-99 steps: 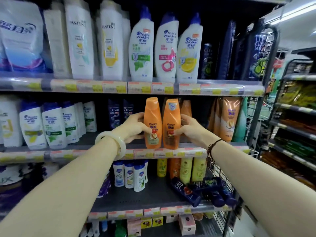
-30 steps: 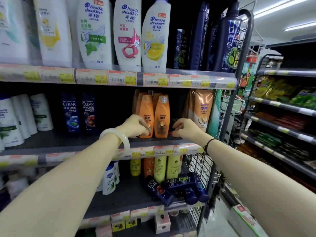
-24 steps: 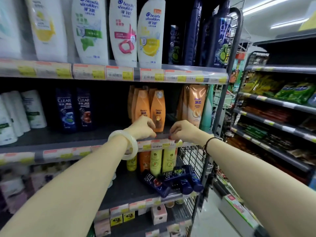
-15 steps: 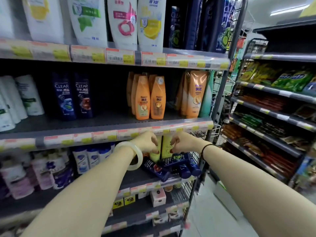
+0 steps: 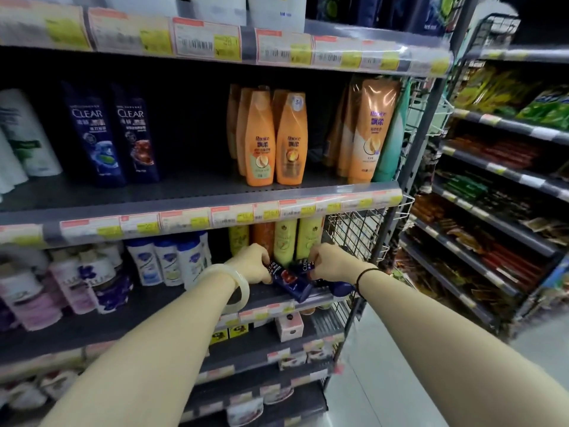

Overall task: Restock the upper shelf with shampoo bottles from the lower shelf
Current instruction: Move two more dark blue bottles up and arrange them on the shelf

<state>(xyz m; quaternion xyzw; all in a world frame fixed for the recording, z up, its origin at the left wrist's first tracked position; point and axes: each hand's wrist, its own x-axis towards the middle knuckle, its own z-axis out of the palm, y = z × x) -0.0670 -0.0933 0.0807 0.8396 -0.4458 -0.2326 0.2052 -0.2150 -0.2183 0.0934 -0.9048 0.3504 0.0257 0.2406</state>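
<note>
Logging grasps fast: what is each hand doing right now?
Left hand: fingers closing on a lying dark blue plastic Clear shampoo bottle.
Right hand: fingers gripping a second dark blue Clear bottle.

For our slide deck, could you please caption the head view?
Both hands, left and right, reach dark blue Clear bottles lying on the lower shelf.

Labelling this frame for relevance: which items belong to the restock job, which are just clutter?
In play:
- left hand
- right hand
- dark blue Clear bottles lying on the lower shelf
- two upright Clear bottles on the upper shelf

Just there:
- orange bottles
- yellow-green bottles
- snack rack
</note>
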